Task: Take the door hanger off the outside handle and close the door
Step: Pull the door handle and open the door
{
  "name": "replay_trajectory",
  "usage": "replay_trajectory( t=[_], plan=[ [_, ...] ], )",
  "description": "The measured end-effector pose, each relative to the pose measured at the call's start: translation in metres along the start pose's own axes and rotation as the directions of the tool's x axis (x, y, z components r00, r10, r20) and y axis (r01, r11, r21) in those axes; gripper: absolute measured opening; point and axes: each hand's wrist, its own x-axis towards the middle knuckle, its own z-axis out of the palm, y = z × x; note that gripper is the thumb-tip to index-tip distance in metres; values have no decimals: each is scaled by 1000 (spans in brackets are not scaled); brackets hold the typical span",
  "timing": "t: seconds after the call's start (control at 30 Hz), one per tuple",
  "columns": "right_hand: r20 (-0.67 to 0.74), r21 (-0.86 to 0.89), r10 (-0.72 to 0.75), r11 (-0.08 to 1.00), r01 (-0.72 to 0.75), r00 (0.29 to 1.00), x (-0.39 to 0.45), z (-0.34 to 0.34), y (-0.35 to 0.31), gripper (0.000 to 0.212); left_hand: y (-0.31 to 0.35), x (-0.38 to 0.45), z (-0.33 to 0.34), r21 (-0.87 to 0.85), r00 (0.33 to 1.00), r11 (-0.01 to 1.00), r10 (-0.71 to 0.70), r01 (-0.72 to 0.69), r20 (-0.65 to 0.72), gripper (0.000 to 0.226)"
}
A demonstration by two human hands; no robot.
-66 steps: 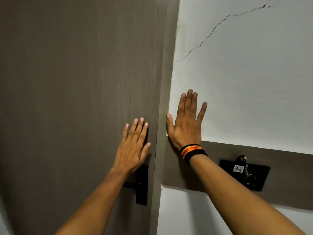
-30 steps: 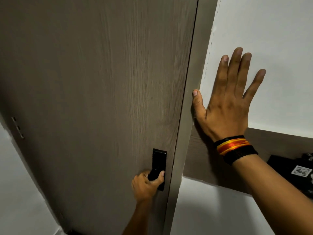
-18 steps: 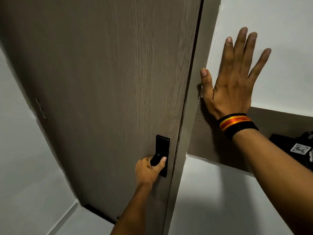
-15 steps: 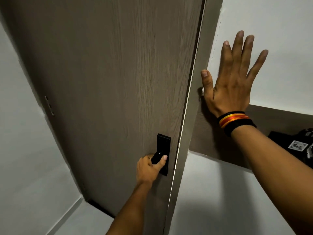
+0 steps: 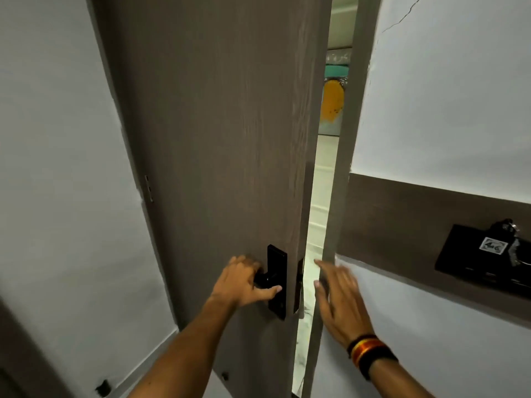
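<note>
Left hand (image 5: 244, 280) was wrapped round the black inside handle (image 5: 265, 278) of the tall upright door (image 5: 224, 139), ajar. Right hand (image 5: 339, 300), open and blurry, hovered by the frame (image 5: 342, 168). Couldn't see any hanger. Further right, a black wall holder (image 5: 471, 254).

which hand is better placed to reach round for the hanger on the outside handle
Right. The right hand is free, its fingers at the open gap by the door edge. The left hand is busy gripping the inside handle.

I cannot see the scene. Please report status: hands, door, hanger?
Left hand gripping inside handle. Right hand open, at the gap. Door ajar. Hanger not visible from here.
</note>
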Motion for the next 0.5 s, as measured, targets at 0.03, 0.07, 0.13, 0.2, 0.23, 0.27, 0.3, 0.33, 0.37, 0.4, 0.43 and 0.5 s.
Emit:
replay_trajectory(
  t=[0.03, 0.07, 0.13, 0.2, 0.23, 0.27, 0.3, 0.33, 0.37, 0.4, 0.43, 0.5],
  plan=[
    [119, 25, 97, 995, -101, 988, -9, 9, 1, 43, -4, -6, -4, 55, 1000, 998, 17, -17, 4, 80],
    [224, 29, 162, 985, -172, 961, -16, 16, 3, 44, -9, -14, -6, 100, 1000, 995, 21, -22, 15, 79],
    [375, 8, 214, 972, -234, 902, -18, 28, 4, 45, -18, -25, -8, 129, 1000, 991, 28, -29, 9, 72],
    [460, -7, 181, 980, -201, 869, -18, 38, 0, 43, -22, -42, -8, 121, 998, 992, 27, -21, -49, 64],
    [484, -20, 167, 983, -180, 859, -18, 42, -2, 42, -23, -50, -7, 109, 995, 994, 30, -20, -90, 62],
    [492, -18, 148, 987, -160, 858, -18, 47, -6, 41, -24, -59, -6, 101, 990, 995, 27, -13, -136, 62],
    [492, -13, 134, 989, -147, 860, -18, 51, -10, 39, -27, -66, -6, 91, 987, 996, 12, 2, -162, 62],
    [484, -1, 114, 991, -130, 867, -19, 53, -14, 38, -30, -72, -5, 82, 984, 996, -1, 16, -179, 62],
    [479, 10, 91, 994, -109, 873, -21, 57, -19, 38, -34, -79, -6, 74, 983, 997, -13, 28, -184, 62],
    [473, 15, 65, 996, -82, 879, -23, 60, -22, 38, -39, -84, -8, 75, 982, 997, -6, 20, -191, 61],
    [461, 13, 37, 999, -49, 887, -27, 62, -27, 38, -43, -89, -11, 82, 981, 997, 5, 11, -191, 60],
    [411, 16, -16, 1000, 11, 911, -35, 69, -37, 38, -52, -99, -17, 101, 986, 995, 22, -5, -167, 60]
  ],
)
